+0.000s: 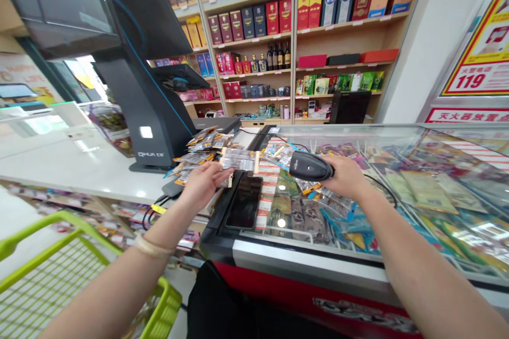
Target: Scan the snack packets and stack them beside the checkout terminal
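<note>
Head view: hands (202, 184) grip packet (240, 161) and scanner (310, 166) beside glass-topped freezer (302, 262), shelves (344, 24) behind.

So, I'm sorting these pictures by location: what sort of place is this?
Most likely a shop, near its checkout: the right hand holds a barcode scanner, stocked shelves stand behind, and a green shopping cart is at left.

The head view looks forward and down, apparently from close beside the freezer (302, 261).

Left hand (203, 184) pinches — right hand (347, 177) grips, outstretched.
</note>
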### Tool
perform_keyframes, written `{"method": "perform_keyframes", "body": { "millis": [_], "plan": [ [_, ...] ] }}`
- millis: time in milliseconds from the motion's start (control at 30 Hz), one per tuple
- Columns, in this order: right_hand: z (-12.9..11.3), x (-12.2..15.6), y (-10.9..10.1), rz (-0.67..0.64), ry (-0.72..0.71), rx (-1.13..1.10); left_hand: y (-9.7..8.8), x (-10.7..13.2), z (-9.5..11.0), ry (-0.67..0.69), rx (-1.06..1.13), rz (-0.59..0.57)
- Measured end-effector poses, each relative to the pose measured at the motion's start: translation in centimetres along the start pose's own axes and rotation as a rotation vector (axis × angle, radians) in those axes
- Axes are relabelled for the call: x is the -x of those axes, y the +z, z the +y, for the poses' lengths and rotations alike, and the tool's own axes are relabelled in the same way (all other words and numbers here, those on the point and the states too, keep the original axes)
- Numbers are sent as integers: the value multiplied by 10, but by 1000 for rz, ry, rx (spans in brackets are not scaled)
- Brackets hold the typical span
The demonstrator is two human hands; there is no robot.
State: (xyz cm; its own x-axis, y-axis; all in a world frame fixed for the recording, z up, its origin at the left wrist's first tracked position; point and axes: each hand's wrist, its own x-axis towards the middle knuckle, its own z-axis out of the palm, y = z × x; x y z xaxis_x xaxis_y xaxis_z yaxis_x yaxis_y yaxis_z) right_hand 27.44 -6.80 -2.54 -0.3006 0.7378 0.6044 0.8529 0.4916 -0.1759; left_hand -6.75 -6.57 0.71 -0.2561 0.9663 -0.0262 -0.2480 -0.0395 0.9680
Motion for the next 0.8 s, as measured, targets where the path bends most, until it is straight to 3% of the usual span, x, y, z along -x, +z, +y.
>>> {"method": "perform_keyframes", "body": {
  "millis": [133, 300, 467, 667, 733, 800],
  "plan": [
    [0, 0, 1, -7, -3, 15, -51, -20, 42, 50, 23, 271],
    [1, 1, 2, -5, -2, 64, -88, -45, 71, 63, 124, 476],
    [5, 1, 5, -5, -17, 75, -101, -63, 60, -15, 35, 476],
    [7, 2, 5, -8, -4, 83, -111, -62, 47, -31, -329, 471],
    [6, 2, 4, -4, 3, 90, -119, -59, 49, -20, -520, 496],
    [5, 1, 2, 1, 19, 99, -127, -57, 52, -9, -866, 514]
  ]
}}
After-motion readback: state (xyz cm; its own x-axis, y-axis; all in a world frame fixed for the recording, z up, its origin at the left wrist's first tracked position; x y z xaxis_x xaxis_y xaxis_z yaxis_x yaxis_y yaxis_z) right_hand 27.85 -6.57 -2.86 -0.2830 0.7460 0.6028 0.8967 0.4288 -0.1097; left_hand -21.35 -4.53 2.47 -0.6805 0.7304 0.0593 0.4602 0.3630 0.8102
